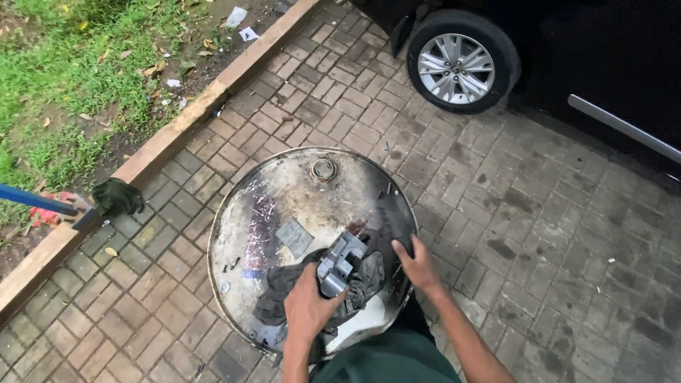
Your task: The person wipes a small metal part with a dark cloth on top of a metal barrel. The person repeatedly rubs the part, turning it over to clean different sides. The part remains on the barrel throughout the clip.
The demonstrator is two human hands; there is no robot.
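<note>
Resting under both hands: round, worn, grey steel drum top [284, 191], screw cap beyond fingertips. Crumpled dark grey rag [284, 301] spread beneath fingers. Grey cast-metal machine part [340, 261] on rag, gripped by left hand [306, 306], fingers curled around. Right hand [418, 266] beside it, fingers pressed flat on rag.

**Both hands low and forward, arms bare**

Left hand [306, 305]: fingers curled closed in a grip, back of the hand up, wrist straight, forearm rising almost vertically from the lower edge. Right hand [418, 266]: palm down, fingers spread and pressed flat, forearm angling in from the lower right. Hands near, not touching.
</note>
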